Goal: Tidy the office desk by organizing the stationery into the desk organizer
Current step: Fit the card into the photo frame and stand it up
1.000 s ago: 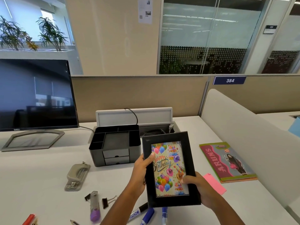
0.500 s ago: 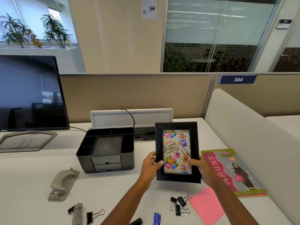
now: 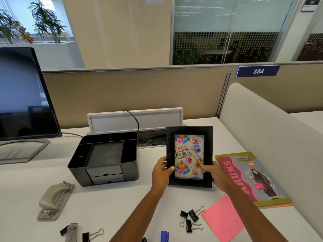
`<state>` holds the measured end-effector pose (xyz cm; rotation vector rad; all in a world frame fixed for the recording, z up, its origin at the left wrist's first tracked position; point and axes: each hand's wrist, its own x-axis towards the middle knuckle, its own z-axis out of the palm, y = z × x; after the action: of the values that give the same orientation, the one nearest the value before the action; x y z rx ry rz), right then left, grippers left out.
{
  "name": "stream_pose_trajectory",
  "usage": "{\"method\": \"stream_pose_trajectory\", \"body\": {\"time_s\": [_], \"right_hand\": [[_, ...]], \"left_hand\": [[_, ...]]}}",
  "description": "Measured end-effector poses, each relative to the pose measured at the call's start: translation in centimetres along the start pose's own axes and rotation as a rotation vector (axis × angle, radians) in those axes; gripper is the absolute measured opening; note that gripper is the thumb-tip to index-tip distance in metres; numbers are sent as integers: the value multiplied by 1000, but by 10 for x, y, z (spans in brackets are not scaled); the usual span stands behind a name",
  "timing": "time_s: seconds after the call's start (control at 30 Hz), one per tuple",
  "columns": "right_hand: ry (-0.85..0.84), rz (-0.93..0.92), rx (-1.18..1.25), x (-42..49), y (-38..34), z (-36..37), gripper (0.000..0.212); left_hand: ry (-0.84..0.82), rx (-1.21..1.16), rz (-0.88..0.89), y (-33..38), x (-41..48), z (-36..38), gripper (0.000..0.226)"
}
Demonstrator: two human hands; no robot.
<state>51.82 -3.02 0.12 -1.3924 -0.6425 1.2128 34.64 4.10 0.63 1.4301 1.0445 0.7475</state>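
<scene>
One black rectangular photo frame [image 3: 189,131] stands upright at centre frame, long axis vertical, glossy print facing the camera. The left hand [image 3: 161,172] and right hand [image 3: 212,173] each grip a lower side edge, thumbs curled over the front. One matte black desk organizer [image 3: 130,171] sits just left; three black binder clips [image 3: 193,215] lie lower centre.

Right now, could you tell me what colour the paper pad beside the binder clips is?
Pink; the paper pad shows plainly in the head view.
</scene>
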Motion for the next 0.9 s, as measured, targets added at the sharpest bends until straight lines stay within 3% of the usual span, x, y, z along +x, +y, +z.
{"method": "stream_pose_trajectory", "body": {"time_s": [0.13, 0.23, 0.33, 0.47, 0.9], "right_hand": [[61, 42, -13, 10, 4, -5, 49], [91, 69, -20, 15, 7, -7, 35], [114, 90, -7, 20, 9, -10, 37], [103, 102, -1, 22, 6, -11, 23], [130, 130, -31, 28, 0, -4, 28]], "left_hand": [[19, 19, 14, -3, 2, 5, 34], [37, 32, 21, -5, 2, 9, 35], [57, 38, 17, -5, 1, 12, 35], [66, 29, 8, -7, -2, 14, 36], [74, 38, 21, -7, 6, 12, 35]]}}
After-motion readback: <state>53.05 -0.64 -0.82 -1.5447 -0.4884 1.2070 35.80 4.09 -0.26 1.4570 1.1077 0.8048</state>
